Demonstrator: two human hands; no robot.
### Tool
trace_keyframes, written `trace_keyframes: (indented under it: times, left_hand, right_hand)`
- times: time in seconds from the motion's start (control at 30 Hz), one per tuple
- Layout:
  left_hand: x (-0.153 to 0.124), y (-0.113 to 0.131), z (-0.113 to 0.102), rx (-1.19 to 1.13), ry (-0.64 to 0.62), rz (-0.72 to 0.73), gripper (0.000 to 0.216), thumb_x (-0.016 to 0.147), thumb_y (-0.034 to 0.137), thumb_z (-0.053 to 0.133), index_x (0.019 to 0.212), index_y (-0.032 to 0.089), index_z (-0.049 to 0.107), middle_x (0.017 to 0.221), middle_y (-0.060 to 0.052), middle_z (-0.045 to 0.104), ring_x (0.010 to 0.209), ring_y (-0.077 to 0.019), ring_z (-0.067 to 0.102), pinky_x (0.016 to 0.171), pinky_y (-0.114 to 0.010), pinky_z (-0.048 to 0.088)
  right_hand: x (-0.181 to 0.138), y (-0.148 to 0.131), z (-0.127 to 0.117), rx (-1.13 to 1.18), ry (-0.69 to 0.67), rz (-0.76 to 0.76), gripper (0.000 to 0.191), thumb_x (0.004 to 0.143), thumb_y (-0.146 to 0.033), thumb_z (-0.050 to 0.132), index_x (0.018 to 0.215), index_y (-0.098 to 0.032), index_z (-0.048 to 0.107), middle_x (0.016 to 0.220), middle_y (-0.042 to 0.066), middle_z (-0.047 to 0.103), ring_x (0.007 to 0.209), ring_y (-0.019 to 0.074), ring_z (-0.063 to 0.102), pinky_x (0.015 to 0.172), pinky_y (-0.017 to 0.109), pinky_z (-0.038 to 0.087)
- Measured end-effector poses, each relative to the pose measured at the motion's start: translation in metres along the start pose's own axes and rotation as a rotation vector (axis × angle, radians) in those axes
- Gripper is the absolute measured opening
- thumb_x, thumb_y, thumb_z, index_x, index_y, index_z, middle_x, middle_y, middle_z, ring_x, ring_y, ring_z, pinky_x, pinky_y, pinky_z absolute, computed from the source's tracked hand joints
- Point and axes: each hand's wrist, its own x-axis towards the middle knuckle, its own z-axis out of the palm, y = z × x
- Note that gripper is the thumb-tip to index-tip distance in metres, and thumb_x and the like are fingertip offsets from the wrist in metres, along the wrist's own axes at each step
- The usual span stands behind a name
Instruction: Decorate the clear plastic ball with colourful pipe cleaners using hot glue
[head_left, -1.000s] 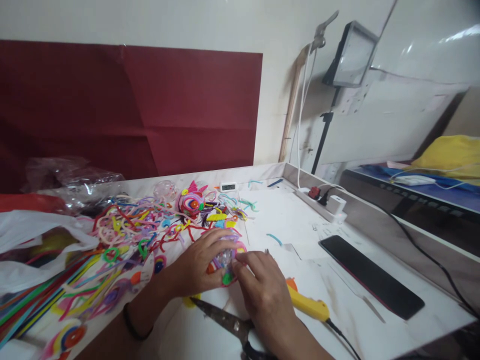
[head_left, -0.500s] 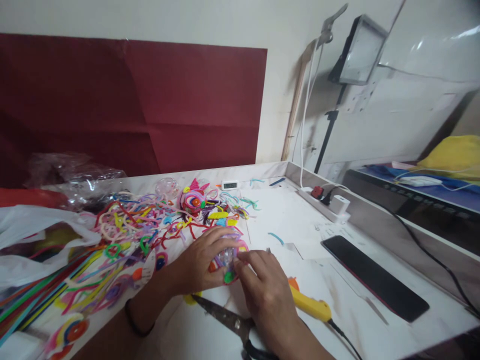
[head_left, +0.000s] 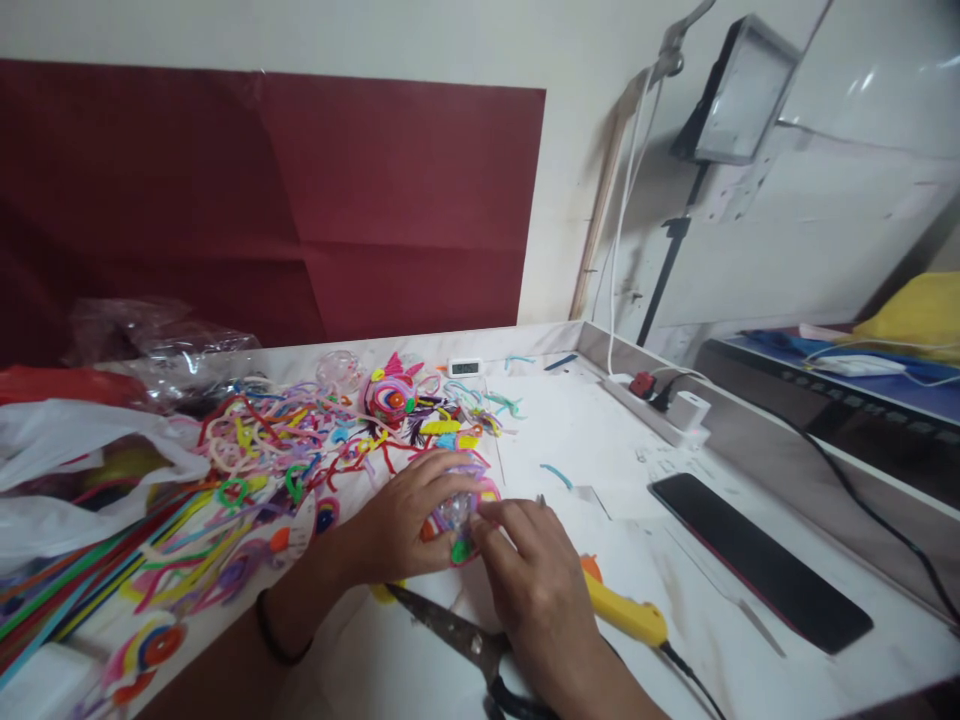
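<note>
My left hand (head_left: 401, 525) curls around a small clear ball wrapped in coloured pipe cleaners (head_left: 459, 515), pressing it to the white tabletop. My right hand (head_left: 536, 580) meets it from the right, its fingertips pinching at the ball's right side near a green coil. Both hands are closed on the ball. Just below my hands lie scissors (head_left: 450, 635), blades pointing left. A yellow glue gun (head_left: 622, 615) rests right of my right hand, partly hidden by it.
A heap of coloured pipe cleaners (head_left: 255, 450) and a finished decorated ball (head_left: 390, 395) lie behind my hands. White plastic bags (head_left: 82, 460) sit at far left. A black phone (head_left: 757, 570), a power strip (head_left: 667, 410) and a small digital clock (head_left: 465, 367) are to the right and back.
The view has shifted slightly; my hands stay on the ball with only small finger movements.
</note>
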Motion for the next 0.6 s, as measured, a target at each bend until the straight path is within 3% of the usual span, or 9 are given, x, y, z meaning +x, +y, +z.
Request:
trace_keyframes:
  times: [0.6]
  left_hand:
    - [-0.0033,-0.0051,0.0044,0.007,0.006,0.012,0.05,0.077,0.018,0.064,0.125,0.022,0.054,0.132,-0.013,0.058,0.128,-0.0303,0.051,0.109,-0.049,0.042]
  right_hand:
    - [-0.0017,-0.0004,0.0,0.012,-0.004,0.002,0.035,0.105,-0.023,0.033,0.091,-0.015,0.064,0.088,0.008,0.068,0.078,0.0206,0.054,0.067,0.034,0.038]
